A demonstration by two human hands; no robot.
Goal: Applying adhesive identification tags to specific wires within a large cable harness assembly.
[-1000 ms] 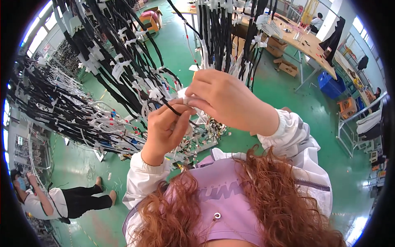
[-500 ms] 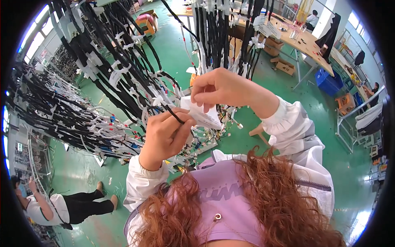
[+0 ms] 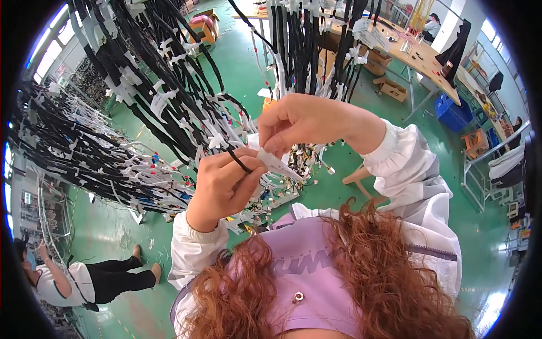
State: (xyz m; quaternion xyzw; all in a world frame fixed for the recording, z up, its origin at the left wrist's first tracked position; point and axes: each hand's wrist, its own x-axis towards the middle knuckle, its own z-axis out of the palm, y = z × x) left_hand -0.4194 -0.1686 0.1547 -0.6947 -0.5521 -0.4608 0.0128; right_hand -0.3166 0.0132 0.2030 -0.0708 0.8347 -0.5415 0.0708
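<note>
My left hand is closed around a thin black cable, which passes between its fingers. A white printed label sticks out beside that hand's fingertips, narrow and folded or seen nearly edge-on. My right hand pinches the label's upper end from above, its fingertips close to those of my left hand. Around them hang long black wire harnesses with white connectors and tags. How the label is joined to the cable is hidden by the fingers.
More harnesses hang straight ahead, with loose connector ends below my hands. A wooden stool stands at the right. Further off are a long worktable, a blue bin and cardboard boxes. Another person stands at lower left.
The label, broad and flat before, now appears folded over into a narrow strip. My right fingers have moved down onto it and pinch it beside my left hand, which has barely moved.
</note>
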